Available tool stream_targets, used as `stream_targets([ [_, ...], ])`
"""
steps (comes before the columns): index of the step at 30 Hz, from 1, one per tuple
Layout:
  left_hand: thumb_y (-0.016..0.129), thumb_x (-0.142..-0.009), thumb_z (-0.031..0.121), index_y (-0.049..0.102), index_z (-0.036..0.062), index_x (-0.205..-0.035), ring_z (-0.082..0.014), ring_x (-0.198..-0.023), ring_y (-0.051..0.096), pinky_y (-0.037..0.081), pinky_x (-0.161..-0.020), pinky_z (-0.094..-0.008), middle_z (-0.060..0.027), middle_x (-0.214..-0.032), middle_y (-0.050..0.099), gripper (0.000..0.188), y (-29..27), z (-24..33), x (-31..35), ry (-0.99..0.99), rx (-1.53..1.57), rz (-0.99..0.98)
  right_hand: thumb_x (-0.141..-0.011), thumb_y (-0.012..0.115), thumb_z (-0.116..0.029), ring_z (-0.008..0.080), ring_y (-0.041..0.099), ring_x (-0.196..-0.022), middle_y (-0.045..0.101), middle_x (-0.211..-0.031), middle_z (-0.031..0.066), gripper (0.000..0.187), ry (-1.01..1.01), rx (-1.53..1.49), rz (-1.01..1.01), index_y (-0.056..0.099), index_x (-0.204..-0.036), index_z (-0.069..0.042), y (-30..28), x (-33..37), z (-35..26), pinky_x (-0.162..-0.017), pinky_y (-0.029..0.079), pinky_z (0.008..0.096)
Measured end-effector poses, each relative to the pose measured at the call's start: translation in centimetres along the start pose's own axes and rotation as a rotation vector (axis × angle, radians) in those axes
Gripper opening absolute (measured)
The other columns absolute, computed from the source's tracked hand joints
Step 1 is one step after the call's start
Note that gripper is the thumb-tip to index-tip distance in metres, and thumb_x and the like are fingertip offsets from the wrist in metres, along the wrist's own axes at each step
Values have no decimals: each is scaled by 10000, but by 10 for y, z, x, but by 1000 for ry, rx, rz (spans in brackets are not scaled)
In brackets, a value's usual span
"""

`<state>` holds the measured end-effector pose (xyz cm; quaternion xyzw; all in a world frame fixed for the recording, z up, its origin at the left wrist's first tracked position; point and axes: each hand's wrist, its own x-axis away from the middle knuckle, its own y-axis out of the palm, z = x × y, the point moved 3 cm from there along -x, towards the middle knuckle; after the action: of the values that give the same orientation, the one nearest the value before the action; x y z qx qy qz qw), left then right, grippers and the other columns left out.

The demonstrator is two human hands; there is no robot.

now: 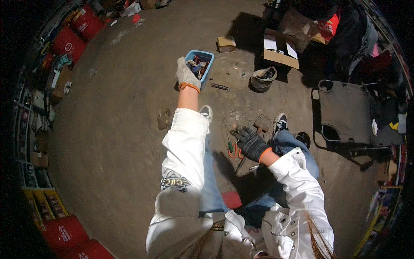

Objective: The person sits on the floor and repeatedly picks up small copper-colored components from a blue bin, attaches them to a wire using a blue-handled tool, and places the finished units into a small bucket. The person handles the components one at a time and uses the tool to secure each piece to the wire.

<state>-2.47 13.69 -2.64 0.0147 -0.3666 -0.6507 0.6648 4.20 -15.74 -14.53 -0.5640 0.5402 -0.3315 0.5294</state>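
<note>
My left hand (pixel 187 74), in a whitish glove with an orange cuff, grips the near-left side of a blue plastic bin (pixel 208 73). Small dark red, grey and blue parts (pixel 198 64) fill the bin; its left wall is partly behind the glove. Lower right, my right hand (pixel 251 141) wears a dark grey glove and hovers low over tools on the floor. Its fingers reach leftward, slightly apart, with nothing visible in them. Beside it lie a hammer (pixel 260 126), orange-handled pliers or scissors (pixel 231 151) and a green-handled tool (pixel 230 146). A thin wire loop surrounds them.
Beyond the hands stand a dark bucket (pixel 262 80), a small cardboard box (pixel 226 44) and an open carton (pixel 280 56). Dark rods (pixel 220 86) lie near the bin. A folding chair (pixel 345 112) is at right. Red drums (pixel 68 45) and shelving line the left side.
</note>
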Motion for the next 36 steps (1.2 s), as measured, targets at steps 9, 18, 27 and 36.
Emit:
stream_targets([
  [9, 544, -869, 306, 572, 87, -673, -115, -582, 498, 395, -565, -247, -18, -652, 565, 296, 14, 16, 12, 379, -96, -399, -861, 610, -272, 258, 609, -966, 630, -1089, 116, 332, -81, -807, -371, 638, -1095, -38, -17, 24, 23, -860, 471, 384],
  [18, 420, -965, 333, 536, 69, -716, -98, -592, 473, 375, -548, -225, -6, -678, 520, 381, 56, -29, 75, 549, -386, -1083, -937, 525, -238, 187, 594, -970, 630, -1088, 113, 311, 504, -1103, 628, 610, -1126, -5, -154, -50, 53, -875, 464, 303],
  [27, 467, -950, 300, 574, 51, -716, -88, -602, 470, 369, -555, -231, -9, -675, 536, 358, 65, -47, 100, 385, -360, -1186, -905, 594, -213, 177, 595, -990, 638, -1079, 130, 334, 562, -1009, 387, 588, -1165, -3, -132, -54, 44, -878, 454, 306],
  [36, 587, -852, 378, 611, 6, -679, -100, -556, 449, 346, -495, -280, -8, -594, 529, 411, 66, -54, 85, 510, -825, -840, -859, 581, -143, 321, 626, -861, 649, -936, 175, 193, 353, -438, 624, 657, -996, -30, -158, -47, 48, -751, 492, 369],
])
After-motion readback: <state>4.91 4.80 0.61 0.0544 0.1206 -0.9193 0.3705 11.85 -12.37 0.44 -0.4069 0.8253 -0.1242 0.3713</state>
